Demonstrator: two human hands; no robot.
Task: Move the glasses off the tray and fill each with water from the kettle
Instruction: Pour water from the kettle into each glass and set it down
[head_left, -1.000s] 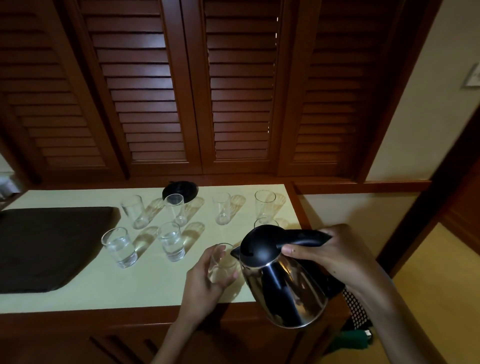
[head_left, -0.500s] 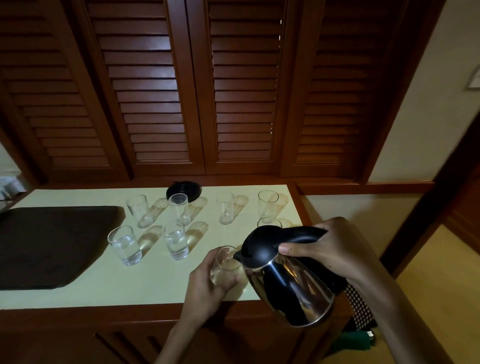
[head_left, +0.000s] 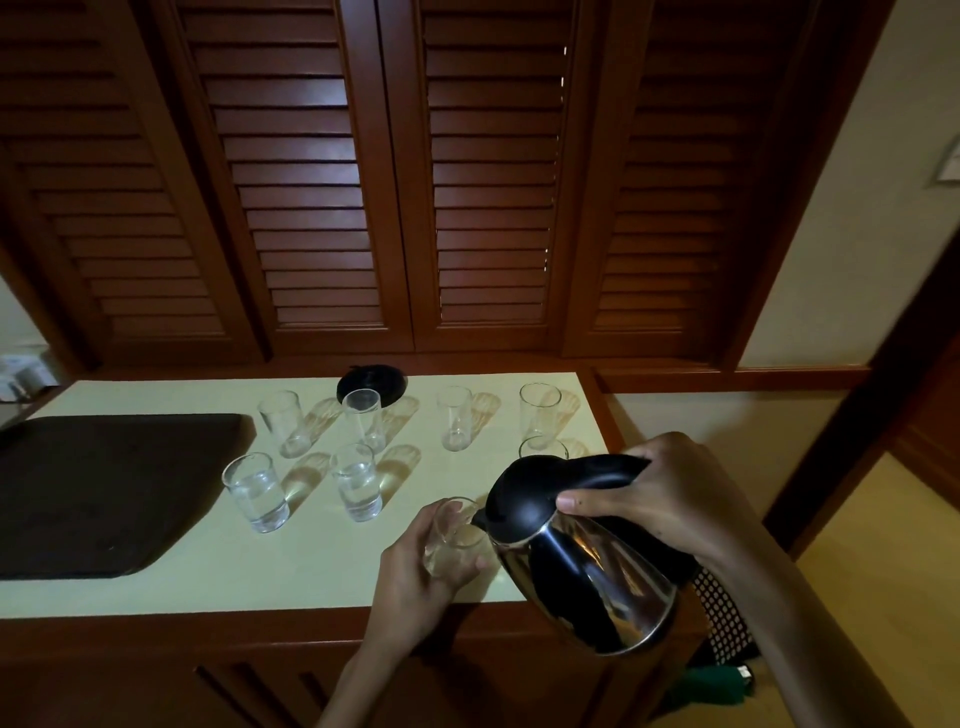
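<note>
Way off to the left of the left hand there's the dark tray (head_left: 104, 493), lying flat on the pale counter (head_left: 260, 566) with nothing on it. Between the tray and that hand stand two glasses with water in them: one (head_left: 256, 492) just beside the tray's right edge, the other (head_left: 357, 481) a bit closer to the hand. Behind those, further from the hand, is a back row of four glasses, and they look empty: (head_left: 284, 423), (head_left: 365, 419), (head_left: 455, 418) and (head_left: 540, 414). A black round kettle base (head_left: 371, 383) sits right behind the second one.

The left hand (head_left: 415, 577) is wrapped around a glass (head_left: 452, 535) near the front edge of the counter, fingers curled round its side. Can't tell how much water is in it. Just right of it, the kettle (head_left: 576, 551) is tipped with its spout right at the rim of that glass. One more glass (head_left: 543, 448) peeks out behind the kettle lid, mostly hidden.

The right hand (head_left: 649, 499) is clenched round the kettle's black handle, thumb on the lid side, holding the steel body out past the counter's front edge.
</note>
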